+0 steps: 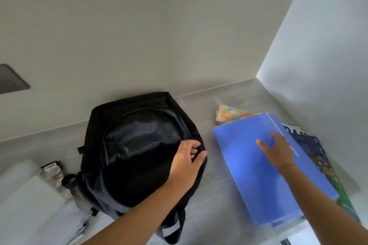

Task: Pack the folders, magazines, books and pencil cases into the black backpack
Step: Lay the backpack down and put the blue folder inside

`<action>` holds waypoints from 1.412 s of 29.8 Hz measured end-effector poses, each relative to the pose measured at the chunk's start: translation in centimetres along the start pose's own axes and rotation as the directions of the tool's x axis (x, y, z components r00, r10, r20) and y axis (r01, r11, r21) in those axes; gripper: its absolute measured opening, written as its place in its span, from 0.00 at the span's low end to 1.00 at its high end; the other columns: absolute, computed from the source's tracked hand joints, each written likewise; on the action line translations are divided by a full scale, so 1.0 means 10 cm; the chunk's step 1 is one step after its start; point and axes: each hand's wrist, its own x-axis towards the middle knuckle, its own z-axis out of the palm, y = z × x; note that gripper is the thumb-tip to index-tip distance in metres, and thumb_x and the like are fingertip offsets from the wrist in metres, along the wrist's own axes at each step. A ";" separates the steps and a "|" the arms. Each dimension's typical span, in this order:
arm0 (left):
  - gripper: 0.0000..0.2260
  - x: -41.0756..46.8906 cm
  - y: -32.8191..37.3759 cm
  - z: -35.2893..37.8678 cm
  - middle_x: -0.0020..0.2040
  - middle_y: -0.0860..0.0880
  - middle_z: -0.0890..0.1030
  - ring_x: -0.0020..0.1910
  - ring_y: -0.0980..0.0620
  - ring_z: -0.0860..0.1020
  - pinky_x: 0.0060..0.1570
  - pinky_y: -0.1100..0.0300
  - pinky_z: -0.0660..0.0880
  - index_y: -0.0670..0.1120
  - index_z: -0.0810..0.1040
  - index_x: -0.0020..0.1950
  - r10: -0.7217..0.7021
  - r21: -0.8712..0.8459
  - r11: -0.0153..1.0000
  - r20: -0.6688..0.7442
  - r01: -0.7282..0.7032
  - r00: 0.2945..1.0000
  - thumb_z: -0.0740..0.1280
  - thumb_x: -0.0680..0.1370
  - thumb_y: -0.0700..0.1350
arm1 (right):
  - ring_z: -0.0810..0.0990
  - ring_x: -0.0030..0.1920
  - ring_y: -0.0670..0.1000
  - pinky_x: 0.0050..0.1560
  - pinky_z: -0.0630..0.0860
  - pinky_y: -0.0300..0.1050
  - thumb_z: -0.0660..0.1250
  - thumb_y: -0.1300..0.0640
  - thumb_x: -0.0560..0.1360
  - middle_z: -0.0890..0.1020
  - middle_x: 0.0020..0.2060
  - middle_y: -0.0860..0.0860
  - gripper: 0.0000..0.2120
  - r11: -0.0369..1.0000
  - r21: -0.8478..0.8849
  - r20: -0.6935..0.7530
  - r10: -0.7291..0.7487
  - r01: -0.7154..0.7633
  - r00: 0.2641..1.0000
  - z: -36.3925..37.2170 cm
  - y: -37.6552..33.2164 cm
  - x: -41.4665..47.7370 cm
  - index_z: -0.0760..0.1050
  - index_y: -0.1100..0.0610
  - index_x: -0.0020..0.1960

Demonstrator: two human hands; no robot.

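Note:
The black backpack (127,117) lies on the grey counter with its main compartment unzipped and its dark lining showing. My left hand (186,162) grips the right edge of that opening. To the right lies a blue folder (245,167) on top of a stack, and my right hand (277,152) rests on it with the fingers spread. Under the folder, magazines (316,152) stick out on the right side. A colourful patterned pencil case (232,115) peeks out behind the folder's far edge.
The grey counter (215,201) meets walls at the back and the right. White papers and a small package with a barcode (50,167) lie left of the backpack. A dark wall plate (11,79) sits at the far left.

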 end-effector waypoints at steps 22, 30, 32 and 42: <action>0.26 0.00 -0.14 1.37 0.57 0.47 0.80 0.52 0.45 0.81 0.55 0.43 0.78 0.50 0.70 0.63 -0.489 -0.391 0.711 0.321 0.584 0.811 0.68 0.65 0.49 | 0.83 0.48 0.63 0.51 0.79 0.62 0.75 0.51 0.68 0.82 0.53 0.62 0.25 0.777 0.483 0.460 0.165 -0.402 0.872 -0.69 0.85 -0.20 0.74 0.64 0.59; 0.16 -0.29 0.44 0.32 0.54 0.49 0.81 0.50 0.52 0.82 0.51 0.53 0.80 0.47 0.72 0.57 -0.297 -0.345 0.864 0.241 0.367 0.924 0.72 0.72 0.45 | 0.85 0.39 0.55 0.38 0.82 0.50 0.61 0.62 0.77 0.84 0.49 0.58 0.13 0.544 0.740 0.535 -0.120 -0.396 0.836 -0.70 0.25 -0.52 0.74 0.62 0.59; 0.13 -0.42 0.42 -0.10 0.51 0.52 0.82 0.47 0.54 0.82 0.47 0.58 0.79 0.49 0.74 0.53 -0.291 -0.286 0.898 0.184 0.334 0.939 0.73 0.72 0.46 | 0.85 0.39 0.55 0.37 0.82 0.49 0.63 0.61 0.75 0.85 0.46 0.57 0.13 0.535 0.737 0.567 -0.157 -0.413 0.809 -0.54 -0.03 -0.62 0.75 0.62 0.59; 0.14 -0.83 -0.62 -1.13 0.43 0.51 0.83 0.43 0.52 0.81 0.46 0.55 0.79 0.45 0.75 0.50 -0.520 0.008 0.854 -0.009 0.520 0.854 0.74 0.70 0.49 | 0.81 0.48 0.60 0.54 0.77 0.57 0.78 0.51 0.63 0.82 0.51 0.64 0.31 0.721 0.499 0.771 -0.117 -0.480 0.626 0.44 -0.60 -1.20 0.74 0.69 0.57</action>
